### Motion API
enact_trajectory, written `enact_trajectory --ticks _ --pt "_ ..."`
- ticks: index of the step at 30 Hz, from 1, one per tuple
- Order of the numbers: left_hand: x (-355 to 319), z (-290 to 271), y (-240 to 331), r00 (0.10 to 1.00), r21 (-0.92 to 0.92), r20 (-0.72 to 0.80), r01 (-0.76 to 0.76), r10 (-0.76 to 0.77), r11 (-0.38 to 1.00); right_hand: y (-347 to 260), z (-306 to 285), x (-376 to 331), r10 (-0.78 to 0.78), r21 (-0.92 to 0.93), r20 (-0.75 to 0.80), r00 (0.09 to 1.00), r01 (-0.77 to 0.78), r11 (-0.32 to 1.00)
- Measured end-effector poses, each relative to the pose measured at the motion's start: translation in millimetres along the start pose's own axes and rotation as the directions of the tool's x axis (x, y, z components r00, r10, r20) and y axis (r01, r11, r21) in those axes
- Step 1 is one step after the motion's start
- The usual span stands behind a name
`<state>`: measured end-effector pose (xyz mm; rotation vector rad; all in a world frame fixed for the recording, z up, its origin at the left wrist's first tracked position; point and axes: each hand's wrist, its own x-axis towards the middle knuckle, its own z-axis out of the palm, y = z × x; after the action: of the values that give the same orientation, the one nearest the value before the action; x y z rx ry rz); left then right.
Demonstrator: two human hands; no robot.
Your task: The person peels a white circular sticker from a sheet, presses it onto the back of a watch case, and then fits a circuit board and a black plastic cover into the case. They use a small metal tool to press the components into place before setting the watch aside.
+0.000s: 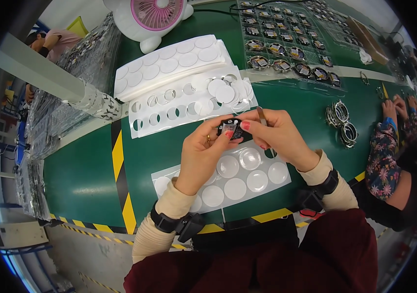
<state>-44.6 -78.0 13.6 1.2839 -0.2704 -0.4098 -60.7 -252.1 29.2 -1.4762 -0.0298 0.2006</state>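
Between the fingertips of my left hand point(199, 154) is a small round black electronic module point(228, 125), with pale bits on its upper face. My right hand point(284, 139) has its thumb and forefinger at the module's right edge. Metal tweezers point(262, 116) are tucked in that same hand, their lower end reaching down past the fingers. Beneath both hands lies a sheet of round white stickers point(235, 189), partly hidden by them. Farther off, a used backing sheet point(145, 128) carries cut-out holes and a heap of loose white discs point(225, 94).
A stack of sticker sheets point(167, 66) and a white fan point(152, 41) stand at the back. Clear trays of round modules point(279, 46) fill the back right. Metal rings point(340, 119) lie on the right, near a co-worker's hands point(394, 105). A pale post point(47, 73) rises at left.
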Motion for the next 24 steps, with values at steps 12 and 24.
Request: enact_trajectory --ticks 12,24 --pt "1 0 8 0.972 -0.415 -0.065 0.18 -0.226 0.892 0 5 -4 -0.037 -0.085 -0.028 0.999 0.035 0.996" --pt "-3 3 2 0.975 -0.35 0.031 0.216 -0.219 0.912 5 6 -5 0.043 -0.092 0.059 0.997 -0.037 0.995"
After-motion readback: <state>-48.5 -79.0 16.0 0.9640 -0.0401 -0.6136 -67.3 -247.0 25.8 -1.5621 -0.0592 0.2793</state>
